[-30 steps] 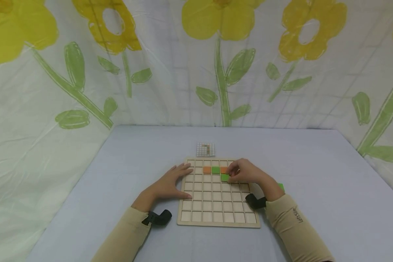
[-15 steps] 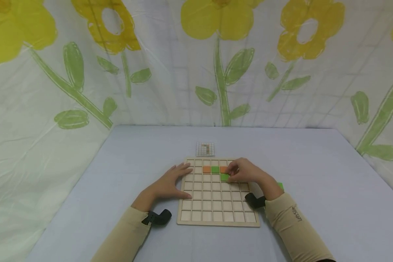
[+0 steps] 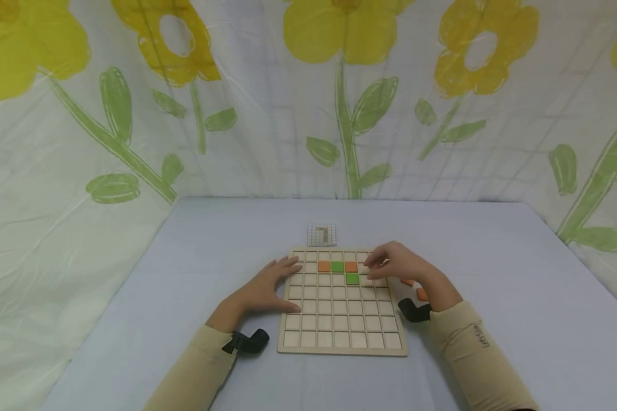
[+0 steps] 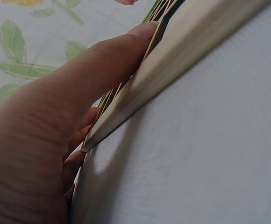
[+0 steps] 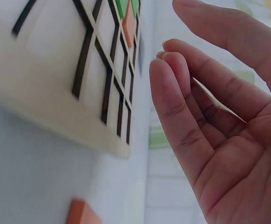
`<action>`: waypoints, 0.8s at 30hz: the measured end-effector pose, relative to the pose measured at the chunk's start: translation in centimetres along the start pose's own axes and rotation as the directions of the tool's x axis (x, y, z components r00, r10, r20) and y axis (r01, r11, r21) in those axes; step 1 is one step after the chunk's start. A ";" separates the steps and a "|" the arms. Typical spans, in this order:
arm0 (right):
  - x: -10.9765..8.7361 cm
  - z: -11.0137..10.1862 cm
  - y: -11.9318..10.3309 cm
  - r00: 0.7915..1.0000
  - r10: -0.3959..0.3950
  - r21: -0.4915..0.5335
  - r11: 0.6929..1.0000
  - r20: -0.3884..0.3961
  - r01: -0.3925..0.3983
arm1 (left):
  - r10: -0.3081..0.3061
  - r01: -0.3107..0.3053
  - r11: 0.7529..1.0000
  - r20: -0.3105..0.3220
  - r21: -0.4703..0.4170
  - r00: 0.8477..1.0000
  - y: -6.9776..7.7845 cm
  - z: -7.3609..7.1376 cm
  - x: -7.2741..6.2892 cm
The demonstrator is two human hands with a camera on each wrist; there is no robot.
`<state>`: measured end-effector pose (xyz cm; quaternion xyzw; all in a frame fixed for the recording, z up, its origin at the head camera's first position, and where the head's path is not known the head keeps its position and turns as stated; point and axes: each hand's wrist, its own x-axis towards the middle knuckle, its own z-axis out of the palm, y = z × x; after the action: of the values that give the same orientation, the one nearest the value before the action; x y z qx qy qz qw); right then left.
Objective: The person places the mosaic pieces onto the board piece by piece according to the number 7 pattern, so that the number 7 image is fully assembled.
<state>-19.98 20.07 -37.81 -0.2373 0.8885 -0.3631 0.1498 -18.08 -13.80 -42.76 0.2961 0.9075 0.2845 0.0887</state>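
A square wooden grid board lies on the table, with orange and green square tiles in some cells. In its second row sit an orange tile, a green tile and another orange tile; a second green tile lies below the last. My left hand rests spread on the board's left edge, and the left wrist view shows its thumb lying over the frame. Over the board's upper right my right hand hovers with fingers loosely bent and nothing between them, as the right wrist view shows.
A small card printed with a grid lies just behind the board. Loose orange tiles lie on the table to the board's right, partly hidden by my right wrist. A flower-printed curtain hangs behind the table.
My right hand has let go of the green tile, now lying in its cell, and has moved right and up. Loose orange tiles have come into view by its wrist. My left hand stays put.
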 end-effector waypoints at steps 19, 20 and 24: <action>-4.8 -1.7 3.1 0.995 0.086 -0.045 0.995 -0.050 -0.088 | 0.004 -0.004 1.000 -0.001 0.002 1.000 0.2 -0.1 0.0; -5.1 -1.7 3.2 0.995 0.087 -0.056 0.994 -0.055 -0.090 | 0.005 -0.005 1.000 -0.002 0.003 1.000 0.2 -0.2 0.0; -6.3 -1.9 3.7 0.991 0.114 -0.064 0.991 -0.067 -0.118 | 0.006 -0.006 1.000 0.001 -0.005 1.000 0.0 -0.1 0.0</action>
<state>-16.66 26.80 -38.54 -0.1784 0.9169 -0.3309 0.1343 -18.09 -13.79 -42.69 0.2985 0.9060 0.2868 0.0889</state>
